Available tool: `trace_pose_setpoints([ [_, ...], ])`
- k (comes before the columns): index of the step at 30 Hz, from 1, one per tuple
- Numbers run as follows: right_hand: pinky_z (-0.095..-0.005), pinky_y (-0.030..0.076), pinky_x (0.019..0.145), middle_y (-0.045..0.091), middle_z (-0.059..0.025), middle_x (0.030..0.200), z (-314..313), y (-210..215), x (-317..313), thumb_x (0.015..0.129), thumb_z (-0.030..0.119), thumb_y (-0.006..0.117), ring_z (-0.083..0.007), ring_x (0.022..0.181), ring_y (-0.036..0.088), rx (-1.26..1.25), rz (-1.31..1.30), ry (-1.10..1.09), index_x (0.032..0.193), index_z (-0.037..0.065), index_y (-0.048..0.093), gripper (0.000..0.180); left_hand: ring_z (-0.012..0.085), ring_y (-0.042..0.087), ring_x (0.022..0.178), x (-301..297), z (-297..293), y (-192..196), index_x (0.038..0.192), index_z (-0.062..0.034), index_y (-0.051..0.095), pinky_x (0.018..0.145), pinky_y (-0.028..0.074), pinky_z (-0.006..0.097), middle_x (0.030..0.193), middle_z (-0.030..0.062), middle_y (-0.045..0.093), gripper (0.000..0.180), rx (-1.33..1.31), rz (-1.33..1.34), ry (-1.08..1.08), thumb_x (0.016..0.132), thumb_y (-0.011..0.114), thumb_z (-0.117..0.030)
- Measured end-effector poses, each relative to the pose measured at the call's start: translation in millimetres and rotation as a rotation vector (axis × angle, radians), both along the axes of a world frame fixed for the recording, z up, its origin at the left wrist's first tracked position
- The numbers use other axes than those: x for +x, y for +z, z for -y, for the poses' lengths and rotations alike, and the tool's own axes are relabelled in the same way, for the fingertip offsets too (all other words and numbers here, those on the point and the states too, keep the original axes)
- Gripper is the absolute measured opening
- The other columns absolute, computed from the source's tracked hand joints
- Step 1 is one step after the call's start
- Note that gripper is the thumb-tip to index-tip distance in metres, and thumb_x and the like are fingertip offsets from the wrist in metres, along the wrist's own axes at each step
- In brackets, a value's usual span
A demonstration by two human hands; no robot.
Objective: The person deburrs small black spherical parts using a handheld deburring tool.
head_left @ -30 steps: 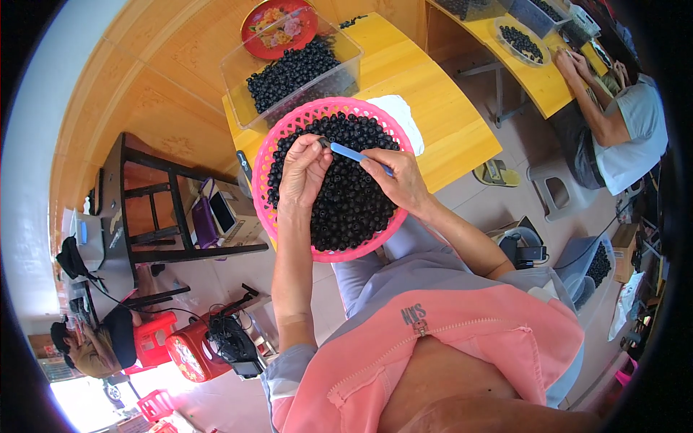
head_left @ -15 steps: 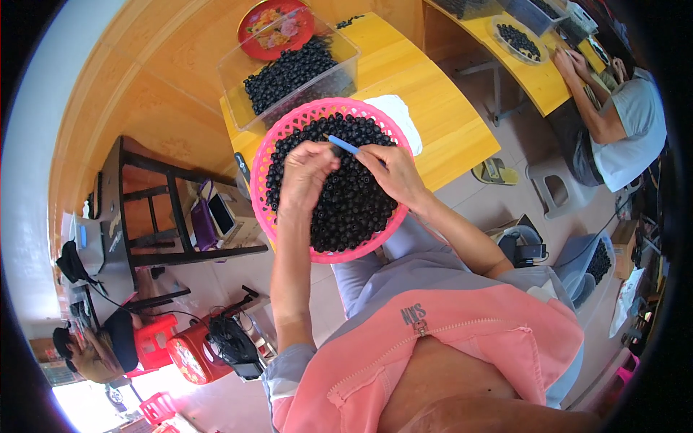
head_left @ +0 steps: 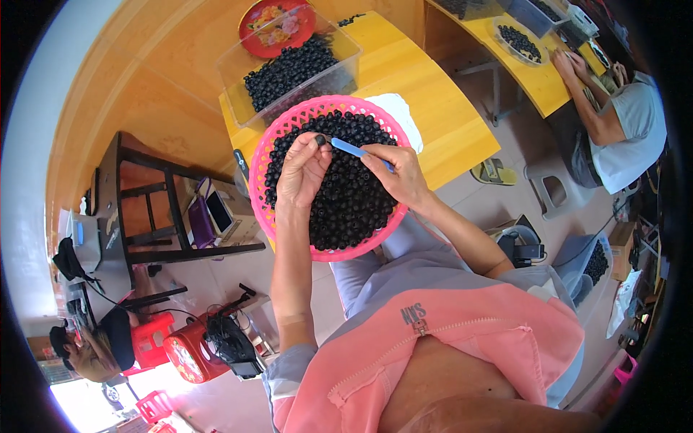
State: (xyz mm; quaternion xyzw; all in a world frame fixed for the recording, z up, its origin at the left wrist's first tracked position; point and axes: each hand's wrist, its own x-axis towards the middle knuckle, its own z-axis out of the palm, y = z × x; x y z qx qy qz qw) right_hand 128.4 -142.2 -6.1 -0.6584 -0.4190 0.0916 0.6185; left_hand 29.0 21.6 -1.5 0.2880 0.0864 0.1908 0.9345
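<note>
Now | blue tool (head_left: pixel 354 149) | right hand (head_left: pixel 395 173) | tip toward bead (head_left: pixel 320 139)

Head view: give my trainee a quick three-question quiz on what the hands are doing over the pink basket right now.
1. True or false: the left hand pinches one dark round berry at its fingertips.
2. What does the right hand hold?
A. a blue stick-like tool
B. a red plate
C. a white cloth
3. Fill in: the pink basket sits in front of a clear ____ that also holds dark berries.

Key:
1. True.
2. A: the blue stick-like tool points toward the pinched berry.
3. Tub: the clear tub stands on the yellow table.
</note>
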Motion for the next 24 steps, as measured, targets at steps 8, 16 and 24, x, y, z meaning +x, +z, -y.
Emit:
trace_pose_setpoints([
  [8, -0.0317, 0.044, 0.049, 0.062, -0.013, 0.07, 6.3, 15.2, -2.6, 0.082, 0.018, 0.059, -0.0238, 0.056, 0.059, -0.103, 0.11, 0.023, 0.086, 0.0, 0.063, 0.02, 0.0143, 0.058, 0.077, -3.4, -1.5, -1.0, 0.093, -0.0021, 0.058, 0.07, 0.05, 0.025, 0.089, 0.0078, 0.061, 0.01, 0.029, -0.001, -0.033, 0.083, 0.057, -0.004],
  [16, -0.0319, 0.046, 0.05, 0.063, -0.0124, 0.074, 16.5, 24.8, -2.6, 0.08, 0.015, 0.061, -0.025, 0.058, 0.06, -0.056, 0.251, 0.041, 0.086, 0.0, 0.063, 0.017, 0.0146, 0.059, 0.074, -8.8, 7.9, 18.2, 0.092, -0.0021, 0.058, 0.065, 0.051, 0.026, 0.089, 0.009, 0.061, 0.01, 0.06, -0.03, -0.08, 0.083, 0.057, -0.005],
  [24, -0.0283, 0.037, 0.047, 0.054, -0.0097, 0.062, 19.6, 29.3, -9.1, 0.08, 0.007, 0.059, -0.0176, 0.05, 0.05, 0.043, 0.249, 0.093, 0.09, -0.001, 0.062, 0.014, 0.0156, 0.059, 0.072, -29.9, 21.0, 29.6, 0.091, -0.0007, 0.057, 0.066, 0.051, 0.026, 0.09, 0.0109, 0.06, 0.009, 0.003, 0.001, -0.09, 0.083, 0.056, -0.004],
])
